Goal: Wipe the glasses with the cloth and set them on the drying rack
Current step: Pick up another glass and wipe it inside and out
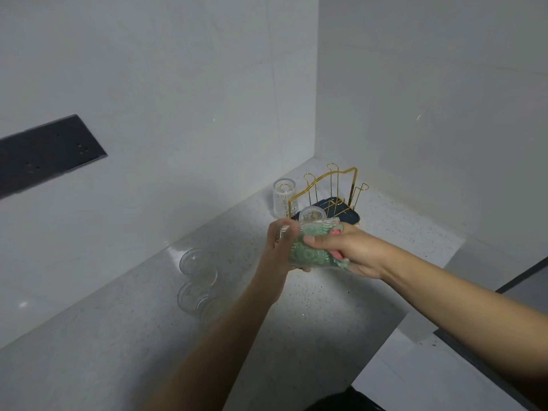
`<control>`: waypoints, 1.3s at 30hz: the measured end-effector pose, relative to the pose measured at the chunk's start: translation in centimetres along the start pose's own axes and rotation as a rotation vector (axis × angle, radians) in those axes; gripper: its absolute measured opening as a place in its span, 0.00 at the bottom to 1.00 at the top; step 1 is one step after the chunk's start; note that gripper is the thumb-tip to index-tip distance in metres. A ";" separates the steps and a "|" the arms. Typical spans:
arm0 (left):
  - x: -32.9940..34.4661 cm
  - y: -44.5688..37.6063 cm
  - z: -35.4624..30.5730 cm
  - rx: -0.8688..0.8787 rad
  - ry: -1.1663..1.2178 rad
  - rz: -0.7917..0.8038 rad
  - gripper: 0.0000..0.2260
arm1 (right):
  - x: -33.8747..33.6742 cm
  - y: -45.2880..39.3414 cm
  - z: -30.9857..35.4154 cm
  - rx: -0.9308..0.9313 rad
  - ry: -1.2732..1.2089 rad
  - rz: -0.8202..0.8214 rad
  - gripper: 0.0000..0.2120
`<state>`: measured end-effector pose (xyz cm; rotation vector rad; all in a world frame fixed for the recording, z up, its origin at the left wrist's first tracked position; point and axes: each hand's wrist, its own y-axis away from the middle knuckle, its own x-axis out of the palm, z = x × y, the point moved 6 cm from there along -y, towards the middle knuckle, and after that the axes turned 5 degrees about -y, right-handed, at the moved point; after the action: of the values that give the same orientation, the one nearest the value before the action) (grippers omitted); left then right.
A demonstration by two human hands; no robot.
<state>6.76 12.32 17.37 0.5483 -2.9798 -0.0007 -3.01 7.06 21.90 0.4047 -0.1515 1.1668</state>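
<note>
My left hand [277,250] grips a clear ribbed glass [314,244] held on its side above the counter. A green and pink cloth [308,253] is stuffed inside the glass, and my right hand [347,250] holds the cloth at the glass's mouth. Behind my hands stands the gold wire drying rack [332,188] on a dark tray. One glass [284,197] hangs upside down on its left peg, and a second glass [312,215] sits on a front peg. Several more clear glasses [197,284] stand on the counter at the left.
The speckled white countertop [148,336] runs into a corner of white walls. A dark panel [44,152] is set in the left wall. The counter edge drops off at the right, with a dark strip [486,360] below it.
</note>
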 end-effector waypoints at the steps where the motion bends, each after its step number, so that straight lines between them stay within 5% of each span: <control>1: 0.2 0.1 -0.4 -0.038 0.009 0.046 0.26 | 0.5 0.3 0.1 -0.023 0.238 0.031 0.08; 3: 0.4 0.2 -0.2 -0.256 0.061 0.134 0.24 | 1.0 0.6 -0.3 -0.118 0.774 0.103 0.12; 5: 0.4 0.7 0.5 -0.421 0.152 0.159 0.24 | 1.0 0.5 -0.4 -0.172 0.985 0.104 0.15; 9: 0.7 0.9 1.2 -0.263 0.084 0.093 0.27 | -0.6 0.0 0.6 -0.120 0.527 -0.019 0.10; 12: 0.2 0.8 1.2 -0.078 0.024 -0.038 0.44 | -0.9 -0.1 0.0 0.015 -0.024 -0.048 0.07; 14: 0.1 0.8 0.7 -0.088 0.019 -0.021 0.43 | 0.2 0.3 -0.1 -0.016 0.283 -0.005 0.07; 17: 0.3 1.1 0.6 -0.319 0.076 0.120 0.27 | 1.6 0.7 -0.4 -0.217 1.101 0.133 0.15; 18: 0.1 1.3 0.9 -0.378 0.083 0.139 0.26 | 1.5 0.7 -0.4 -0.258 1.181 0.147 0.16; 20: 0.0 1.5 1.0 -0.385 0.046 0.153 0.26 | 1.1 0.5 0.2 -0.259 1.096 0.107 0.13; 22: 0.3 1.6 0.8 -0.285 0.025 0.125 0.27 | 0.0 0.0 0.6 -0.182 0.749 0.029 0.14; 25: -0.2 1.5 0.2 -0.095 0.028 -0.010 0.28 | -0.8 -0.3 -0.6 0.002 0.324 0.004 0.30; 27: 0.0 1.5 0.0 -0.072 0.019 0.035 0.27 | 0.5 0.4 -0.4 0.007 0.527 0.110 0.16; 29: 0.7 1.9 -0.5 -0.177 0.008 0.178 0.23 | 2.0 1.3 -0.1 -0.142 0.981 0.269 0.09; 33: -0.3 1.7 0.1 -0.456 0.037 0.196 0.19 | 0.6 1.2 -1.9 -0.352 1.838 0.215 0.27; 36: -0.8 1.4 0.5 -0.504 0.003 0.190 0.19 | 0.5 1.0 -2.0 -0.396 1.949 0.210 0.31; 39: -0.8 1.6 0.2 -0.501 0.013 0.200 0.18 | 1.4 1.6 -1.2 -0.647 1.812 0.195 0.16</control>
<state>6.91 14.04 17.12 0.1872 -2.8406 -0.6975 -4.03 9.23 21.61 -1.3014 1.0059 1.2077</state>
